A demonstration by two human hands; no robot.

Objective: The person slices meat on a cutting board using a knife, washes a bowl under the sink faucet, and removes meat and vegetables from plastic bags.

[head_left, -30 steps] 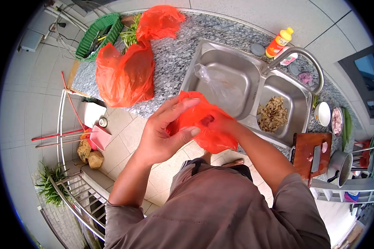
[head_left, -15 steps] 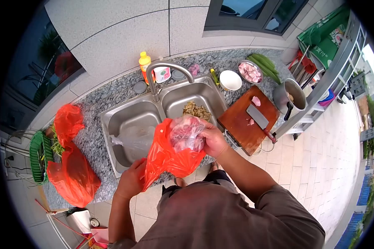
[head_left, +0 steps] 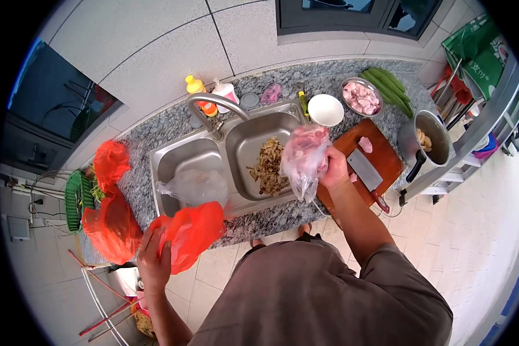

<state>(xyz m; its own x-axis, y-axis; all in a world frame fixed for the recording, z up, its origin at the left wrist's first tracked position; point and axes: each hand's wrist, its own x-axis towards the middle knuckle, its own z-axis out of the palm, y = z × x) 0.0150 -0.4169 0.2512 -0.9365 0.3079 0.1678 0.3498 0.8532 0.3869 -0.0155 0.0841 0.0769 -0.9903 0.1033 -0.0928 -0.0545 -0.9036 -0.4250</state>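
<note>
In my right hand [head_left: 334, 166] I grip a clear plastic bag of raw meat [head_left: 304, 157], held up over the right rim of the double sink. My left hand [head_left: 154, 254] is closed on a red plastic bag [head_left: 191, 233], which hangs loosely in front of the sink. Brown mushroom-like pieces [head_left: 270, 167] lie in the right basin [head_left: 242, 144]. A clear plastic bag [head_left: 199, 187] rests in the left basin [head_left: 184, 157]. Right of the meat bag, a cleaver [head_left: 364, 170] and a small meat piece [head_left: 365, 145] lie on a wooden cutting board [head_left: 395, 164].
Behind the board stand a white bowl [head_left: 326, 111], a metal bowl of cut meat [head_left: 361, 97] and long green vegetables [head_left: 388, 86]. A pot [head_left: 412, 138] sits at the right. Full red bags [head_left: 112, 225] and a green basket [head_left: 78, 202] are at the left. The faucet [head_left: 216, 101] arches behind the sink.
The bag of meat has come out of the red bag and moved right in my right hand. My left hand has drawn the red bag to the left.
</note>
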